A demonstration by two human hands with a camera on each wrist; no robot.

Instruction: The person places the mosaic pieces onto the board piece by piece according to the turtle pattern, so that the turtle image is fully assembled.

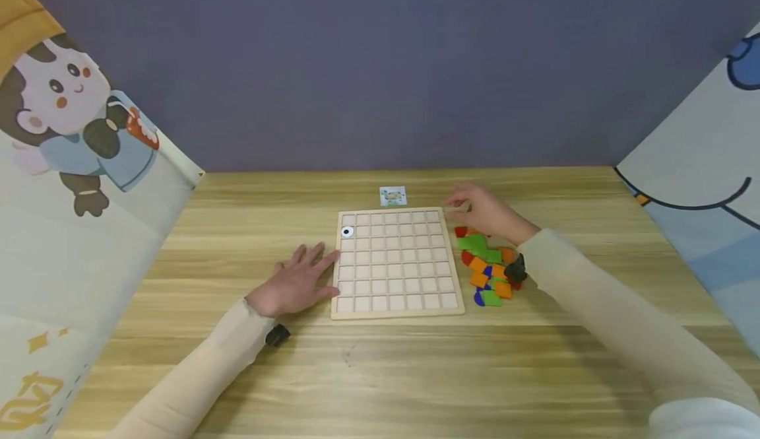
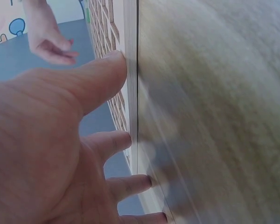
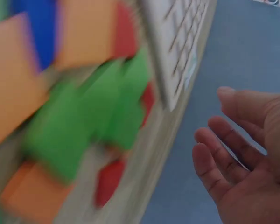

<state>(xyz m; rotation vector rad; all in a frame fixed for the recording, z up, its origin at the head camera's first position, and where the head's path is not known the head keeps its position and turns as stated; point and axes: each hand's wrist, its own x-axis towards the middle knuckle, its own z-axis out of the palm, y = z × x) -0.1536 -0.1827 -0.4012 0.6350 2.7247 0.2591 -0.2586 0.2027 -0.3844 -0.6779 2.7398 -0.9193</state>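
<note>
We locate the wooden grid board [image 1: 398,314] flat on the table [image 1: 386,379], between the two hands. The left hand [image 1: 297,284] rests at the board's left edge; its fingers are spread and released, with the thumb and index finger touching the rim. The right hand [image 1: 479,213] is raised near the board's far right corner, beyond the loose coloured pieces [image 1: 476,243]. Its fingers are loosely bent, with thumb and fingers apart, and we see nothing grasped.

The pieces lie in an overlapping heap just to the right of the board: green, orange, red and blue. A white eye disc [image 1: 347,232] sits in the left column of the grid, second row from the far side. A small printed card [image 1: 393,196] lies just beyond the far rim.

We judge the pieces to be light, thin and stiff, and apt to slide over one another. We advise pinching one piece by opposite edges. The board appears rigid and light enough to shift; we advise steadying it by its raised rim.
</note>
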